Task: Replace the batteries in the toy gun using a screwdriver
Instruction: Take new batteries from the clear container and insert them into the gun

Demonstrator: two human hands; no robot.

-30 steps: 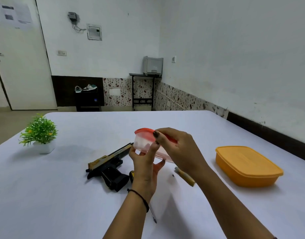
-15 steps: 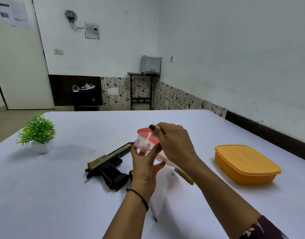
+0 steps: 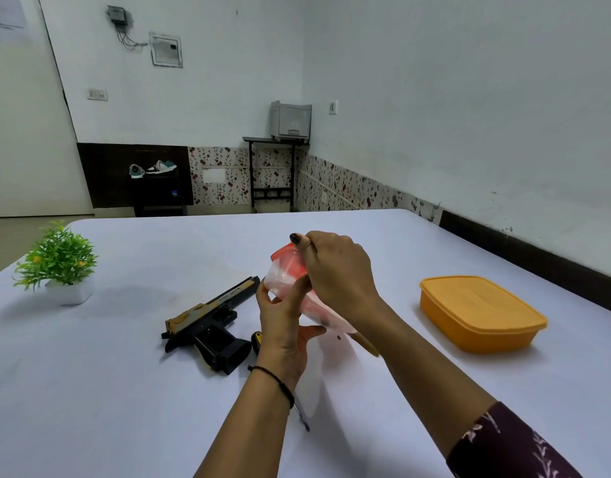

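A black and gold toy gun (image 3: 211, 320) lies on its side on the white table (image 3: 124, 391), left of my hands. I hold a small clear container (image 3: 280, 279) with a red lid (image 3: 290, 258) above the table. My left hand (image 3: 283, 319) grips its body from below. My right hand (image 3: 338, 274) grips the lid, which is tilted up. A screwdriver lies under my left forearm: its yellow and black handle (image 3: 257, 338) and its tip (image 3: 304, 420) show. A small dark speck (image 3: 339, 337) lies on the table below the container.
A closed orange box (image 3: 480, 312) stands at the right. A small green plant in a white pot (image 3: 61, 267) stands at the far left. A tan object (image 3: 366, 346) lies partly hidden under my right wrist.
The container has tilted further, its lid end now turned up and to the left. My right hand has shifted over the lid. The gun and the screwdriver have not moved.
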